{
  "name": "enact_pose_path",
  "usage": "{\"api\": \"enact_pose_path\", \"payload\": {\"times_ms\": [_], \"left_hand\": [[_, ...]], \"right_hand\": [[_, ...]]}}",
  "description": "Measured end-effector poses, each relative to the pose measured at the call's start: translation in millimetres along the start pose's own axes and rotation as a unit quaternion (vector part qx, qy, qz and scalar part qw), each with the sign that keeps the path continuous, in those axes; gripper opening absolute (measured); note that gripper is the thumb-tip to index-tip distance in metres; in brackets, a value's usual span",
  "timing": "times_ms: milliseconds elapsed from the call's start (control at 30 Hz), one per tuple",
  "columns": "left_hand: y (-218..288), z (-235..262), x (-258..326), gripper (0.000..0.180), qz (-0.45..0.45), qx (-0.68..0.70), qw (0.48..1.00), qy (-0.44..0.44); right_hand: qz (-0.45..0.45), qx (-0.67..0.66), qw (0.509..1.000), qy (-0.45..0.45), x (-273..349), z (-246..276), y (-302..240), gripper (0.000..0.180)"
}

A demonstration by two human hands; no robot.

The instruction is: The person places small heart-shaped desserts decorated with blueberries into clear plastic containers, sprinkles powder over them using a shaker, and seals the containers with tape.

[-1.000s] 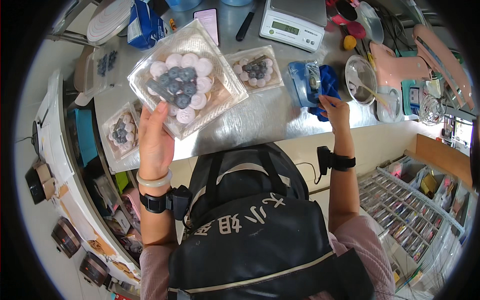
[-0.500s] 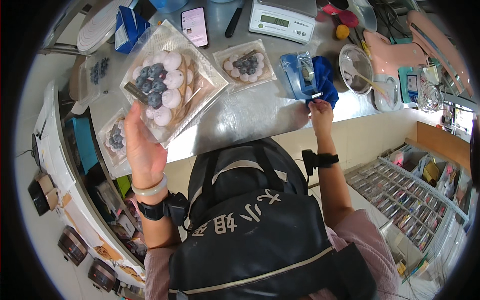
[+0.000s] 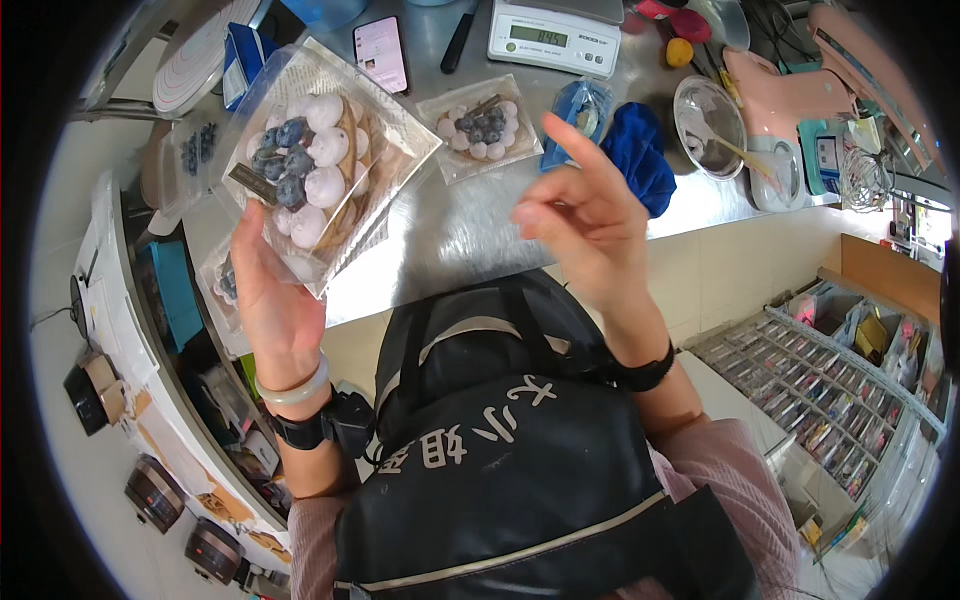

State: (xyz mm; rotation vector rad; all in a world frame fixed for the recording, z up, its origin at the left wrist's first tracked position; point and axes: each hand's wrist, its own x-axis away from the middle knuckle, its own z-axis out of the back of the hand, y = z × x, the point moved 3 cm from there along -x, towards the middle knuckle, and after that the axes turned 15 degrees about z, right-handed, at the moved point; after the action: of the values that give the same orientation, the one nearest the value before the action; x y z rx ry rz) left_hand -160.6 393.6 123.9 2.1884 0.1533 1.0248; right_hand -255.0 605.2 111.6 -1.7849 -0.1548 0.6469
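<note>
My left hand (image 3: 278,305) grips the lower edge of a blueberry tart (image 3: 298,168), its thumb on the front. The tart lies in a clear wrapper over printed paper, with pale piped dollops around blueberries and a small dark label. It is tilted up above the metal table (image 3: 420,235). My right hand (image 3: 590,225) hovers to its right, index finger stretched out and thumb apart from it; the other fingers are curled and I see nothing in them. Behind that hand stand a blue tape dispenser (image 3: 577,105) and a crumpled blue cloth (image 3: 640,160).
Another wrapped tart (image 3: 484,130) lies mid-table, and one more (image 3: 226,275) is partly hidden behind my left hand. A phone (image 3: 380,55), a black-handled tool (image 3: 458,42) and a scale (image 3: 552,40) sit farther back. A metal bowl (image 3: 708,125) and a pink mixer (image 3: 775,95) stand right.
My right hand has left the tape dispenser and cloth and come up and left toward the held tart, index finger now extended. The held tart has shifted slightly left.
</note>
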Motion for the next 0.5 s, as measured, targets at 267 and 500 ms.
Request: {"api": "enact_pose_path", "payload": {"times_ms": [267, 500], "left_hand": [[3.9, -17.6, 11.6, 0.046, -0.003, 0.017, 0.992, -0.122], [3.0, -5.8, 13.5, 0.052, -0.022, -0.003, 0.998, -0.054]], "right_hand": [[-0.004, -0.079, 0.996, 0.037, -16.3, -48.2, 12.0, 0.028], [-0.083, -0.141, 0.984, 0.068, -23.6, -52.4, 29.7, 0.038]]}}
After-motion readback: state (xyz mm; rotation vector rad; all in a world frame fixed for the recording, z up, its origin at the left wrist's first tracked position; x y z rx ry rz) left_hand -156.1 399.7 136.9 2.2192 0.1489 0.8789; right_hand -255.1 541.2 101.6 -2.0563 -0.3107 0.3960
